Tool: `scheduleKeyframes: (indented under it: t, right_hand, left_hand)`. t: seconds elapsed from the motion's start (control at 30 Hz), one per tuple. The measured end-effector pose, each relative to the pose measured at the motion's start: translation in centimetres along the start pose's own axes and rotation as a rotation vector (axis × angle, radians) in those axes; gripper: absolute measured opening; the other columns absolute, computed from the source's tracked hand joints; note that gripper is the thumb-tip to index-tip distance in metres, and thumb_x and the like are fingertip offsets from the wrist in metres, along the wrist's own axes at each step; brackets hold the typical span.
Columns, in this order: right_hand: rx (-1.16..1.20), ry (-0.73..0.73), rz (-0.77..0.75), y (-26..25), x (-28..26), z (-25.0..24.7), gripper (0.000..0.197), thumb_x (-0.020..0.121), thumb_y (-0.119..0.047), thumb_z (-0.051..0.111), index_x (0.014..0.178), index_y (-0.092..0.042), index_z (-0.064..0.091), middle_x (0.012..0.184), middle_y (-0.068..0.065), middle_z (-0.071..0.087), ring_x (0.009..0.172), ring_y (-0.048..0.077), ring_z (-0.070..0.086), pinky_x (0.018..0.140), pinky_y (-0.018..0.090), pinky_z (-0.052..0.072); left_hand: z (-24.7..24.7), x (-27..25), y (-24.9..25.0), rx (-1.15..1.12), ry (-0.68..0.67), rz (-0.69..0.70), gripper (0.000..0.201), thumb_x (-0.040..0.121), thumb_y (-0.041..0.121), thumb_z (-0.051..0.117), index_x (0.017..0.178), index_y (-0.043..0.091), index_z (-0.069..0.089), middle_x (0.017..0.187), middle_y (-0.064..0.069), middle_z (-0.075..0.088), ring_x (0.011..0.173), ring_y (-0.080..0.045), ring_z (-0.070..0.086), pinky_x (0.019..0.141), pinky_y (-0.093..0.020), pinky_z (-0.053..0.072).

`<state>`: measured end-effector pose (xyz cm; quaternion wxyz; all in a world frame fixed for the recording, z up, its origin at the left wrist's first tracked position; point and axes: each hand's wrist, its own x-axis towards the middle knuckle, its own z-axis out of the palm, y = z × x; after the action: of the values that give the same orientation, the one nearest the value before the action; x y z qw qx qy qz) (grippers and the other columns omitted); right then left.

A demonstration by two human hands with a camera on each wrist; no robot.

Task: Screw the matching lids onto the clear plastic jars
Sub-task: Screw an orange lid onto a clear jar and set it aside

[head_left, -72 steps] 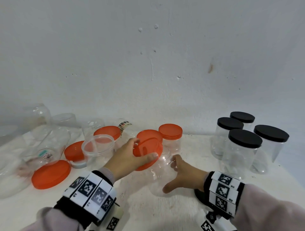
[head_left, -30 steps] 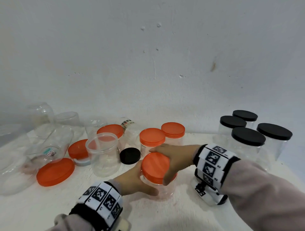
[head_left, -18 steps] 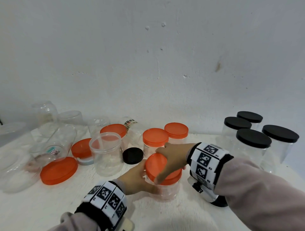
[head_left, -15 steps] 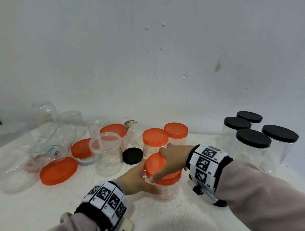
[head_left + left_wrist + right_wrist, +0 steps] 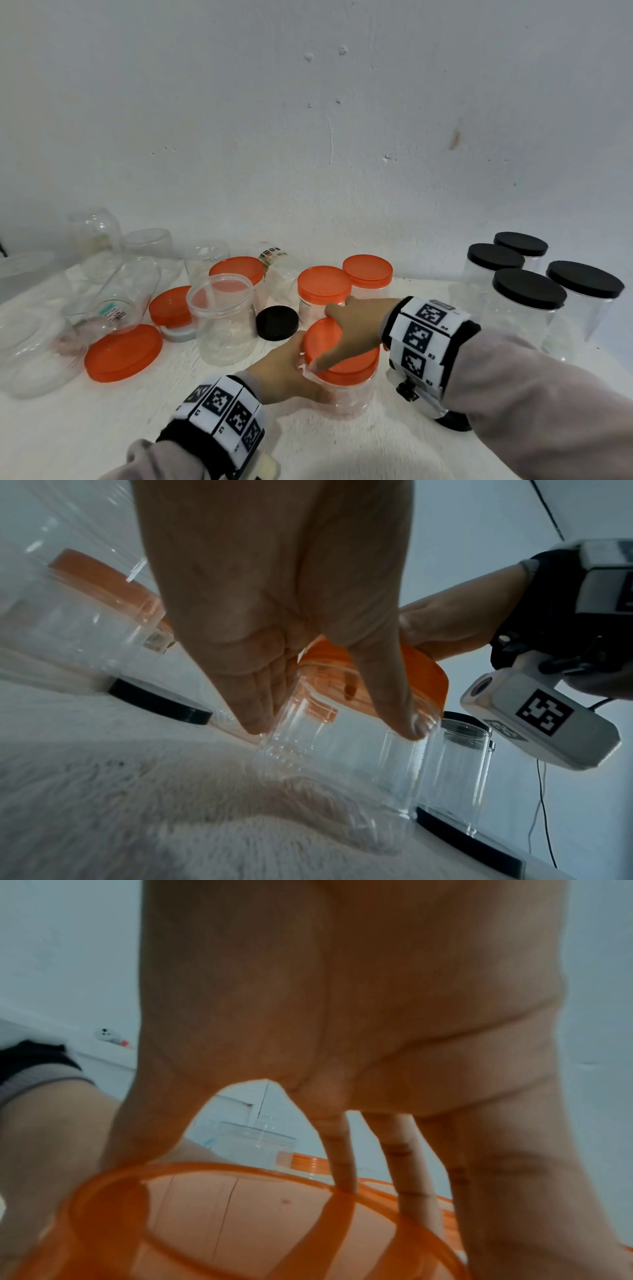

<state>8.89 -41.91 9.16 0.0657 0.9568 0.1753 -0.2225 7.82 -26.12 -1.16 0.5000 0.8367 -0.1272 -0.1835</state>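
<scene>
A clear plastic jar stands upright near the front middle of the white table, with an orange lid on its mouth. My left hand grips the jar's left side; in the left wrist view its fingers and thumb wrap the clear jar below the orange lid. My right hand comes from the right and grips the lid from above, fingers and thumb spread around its rim. In the right wrist view the fingers touch the orange lid.
Two orange-lidded jars stand just behind. A loose black lid and an open clear jar lie to the left, with loose orange lids and several lidless jars beyond. Several black-lidded jars stand at the right.
The jar was lying tilted with the lid in my left hand; now it stands upright with the lid on. My right hand has moved onto the lid and its fingers have shifted round the rim.
</scene>
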Motion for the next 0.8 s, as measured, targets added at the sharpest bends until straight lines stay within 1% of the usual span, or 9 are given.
scheduleKeyframes:
  t: [0.07,0.2,0.27,0.37,0.4,0.47,0.57,0.63,0.8]
  right_hand:
    - [-0.024,-0.034,-0.017,0.1,-0.1,-0.4,0.109,0.064,-0.081,0.061,0.15,-0.034,0.013,0.155,0.003,0.022,0.132,0.028,0.039,0.097,0.045,0.041]
    - [0.023,-0.102,-0.132,0.4,-0.7,-1.7,0.098,0.07,-0.055,0.076,0.145,-0.052,0.013,0.153,-0.007,0.019,0.138,0.027,0.03,0.106,0.05,0.035]
    - [0.031,-0.109,-0.138,0.6,-0.7,-1.8,0.091,0.071,-0.056,0.075,0.143,-0.053,0.02,0.147,-0.008,0.027,0.128,0.023,0.04,0.102,0.045,0.038]
    - [0.025,-0.057,-0.09,0.4,-0.4,-1.3,0.089,0.071,-0.071,0.065,0.145,-0.041,0.024,0.144,-0.004,0.034,0.075,0.011,0.05,0.074,0.033,0.045]
    - [0.018,-0.031,-0.066,0.2,-0.3,-1.1,0.092,0.071,-0.076,0.06,0.145,-0.035,0.025,0.143,-0.002,0.036,0.071,0.01,0.049,0.067,0.03,0.043]
    - [-0.003,0.001,-0.035,0.2,0.0,-0.7,0.098,0.069,-0.08,0.056,0.146,-0.027,0.027,0.144,0.0,0.04,0.097,0.018,0.056,0.071,0.031,0.042]
    - [-0.02,-0.045,-0.048,0.3,0.0,-1.0,0.105,0.067,-0.076,0.063,0.15,-0.033,0.016,0.152,-0.001,0.03,0.131,0.025,0.041,0.095,0.041,0.042]
    - [-0.022,-0.09,-0.099,0.3,-0.3,-1.4,0.104,0.068,-0.065,0.072,0.148,-0.045,0.01,0.153,-0.004,0.022,0.136,0.027,0.033,0.104,0.048,0.037]
    - [0.007,-0.098,-0.122,0.3,-0.3,-1.5,0.093,0.069,-0.061,0.074,0.143,-0.052,0.019,0.146,-0.007,0.027,0.127,0.024,0.041,0.099,0.044,0.04]
  left_hand:
    - [0.0,0.0,0.0,-0.001,0.003,-0.002,0.096,0.061,0.021,0.089,0.135,0.03,0.029,0.128,0.016,0.049,0.122,-0.01,0.049,0.103,-0.029,0.043]
    - [0.0,0.1,0.0,-0.029,0.001,-0.011,0.097,0.062,0.016,0.088,0.137,0.028,0.027,0.132,0.013,0.047,0.125,-0.012,0.046,0.108,-0.032,0.039]
    - [0.0,0.1,0.0,-0.043,0.001,-0.01,0.097,0.062,0.014,0.088,0.136,0.028,0.028,0.133,0.012,0.047,0.126,-0.013,0.046,0.109,-0.034,0.039]
    - [0.0,0.1,0.0,-0.044,-0.006,-0.008,0.095,0.062,0.015,0.088,0.136,0.027,0.03,0.131,0.014,0.049,0.125,-0.011,0.047,0.108,-0.035,0.04]
    - [0.0,0.1,0.0,-0.041,-0.009,-0.009,0.095,0.062,0.015,0.088,0.136,0.027,0.03,0.13,0.014,0.049,0.124,-0.011,0.047,0.108,-0.034,0.04]
    - [0.0,0.1,0.0,-0.034,-0.01,-0.012,0.095,0.062,0.017,0.088,0.136,0.027,0.03,0.13,0.015,0.05,0.124,-0.01,0.048,0.107,-0.032,0.04]
    - [0.0,0.1,0.1,-0.028,-0.007,-0.021,0.096,0.062,0.018,0.088,0.137,0.027,0.028,0.132,0.012,0.049,0.125,-0.012,0.047,0.108,-0.035,0.04]
    - [0.0,0.1,0.1,-0.024,0.0,-0.027,0.099,0.062,0.018,0.088,0.138,0.027,0.027,0.135,0.009,0.047,0.127,-0.015,0.046,0.11,-0.037,0.038]
    - [0.0,0.1,0.0,-0.038,0.0,-0.024,0.102,0.06,0.017,0.089,0.14,0.026,0.026,0.136,0.009,0.047,0.128,-0.015,0.045,0.11,-0.037,0.038]
